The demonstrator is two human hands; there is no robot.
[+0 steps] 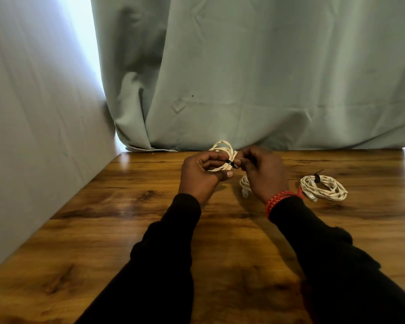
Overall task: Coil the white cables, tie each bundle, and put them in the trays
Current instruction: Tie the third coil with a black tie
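Wooden table (117,230) with a pale green curtain (267,78) hanging behind it, that's the whole setup, and right over the far middle of the tabletop is the coiled white cable (222,149) that's being worked on. It's held up off the wood between both hands, with a black tie (230,163) wrapped round the strands where the loops gather. The left hand (200,175) has its fingers curled round the coil, thumb tucked underneath, keeping the loops together. The right hand (263,173) is pinching at the tie's end right beside the wrap, fingertips closed tight on it (can't quite make out the tail itself, it's tiny). So my read is we're at the tying step for this bundle, coiling already done. Next move probably needs the left hand to hold the loops firm while the right cinches the tie snug, otherwise the coil could spring loose. Under the right hand a bit of another white cable (244,185) lies on the table, partly hidden. Further right sits a finished bundle (323,189) with its own black tie on top. No trays anywhere in view, so stowing comes later.
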